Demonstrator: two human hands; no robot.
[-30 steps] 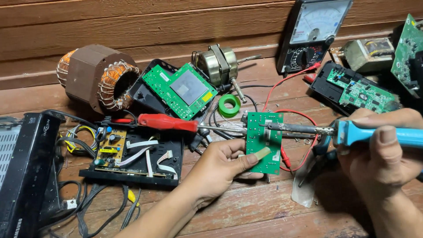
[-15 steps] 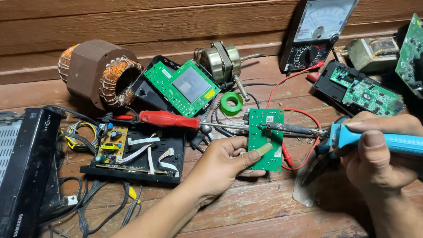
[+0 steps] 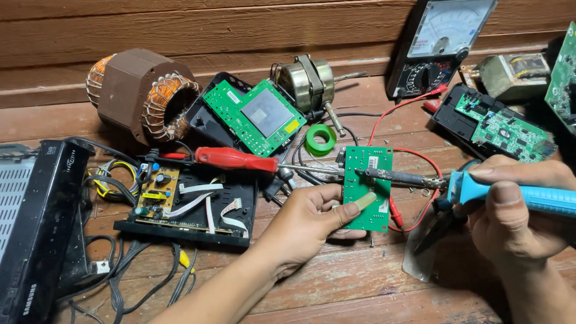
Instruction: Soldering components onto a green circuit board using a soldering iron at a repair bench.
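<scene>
My left hand (image 3: 312,219) pinches a small green circuit board (image 3: 367,171) by its lower edge, thumb across its face, holding it just above the wooden floor. My right hand (image 3: 516,216) grips the blue handle of a soldering iron (image 3: 516,191); its dark metal tip (image 3: 366,173) rests on the upper left part of the board. A red-handled screwdriver (image 3: 235,159) lies left of the board, its shaft pointing toward it.
A copper-wound motor stator (image 3: 141,96), a larger green board on a black tray (image 3: 255,114), a small motor (image 3: 309,81), a green tape roll (image 3: 321,139), an analog multimeter (image 3: 441,45) with red leads, an open black device (image 3: 186,201), and a black box (image 3: 33,228) lie around.
The view has shifted slightly; the board and iron tip stay together, with my right hand sitting a little lower in the picture.
</scene>
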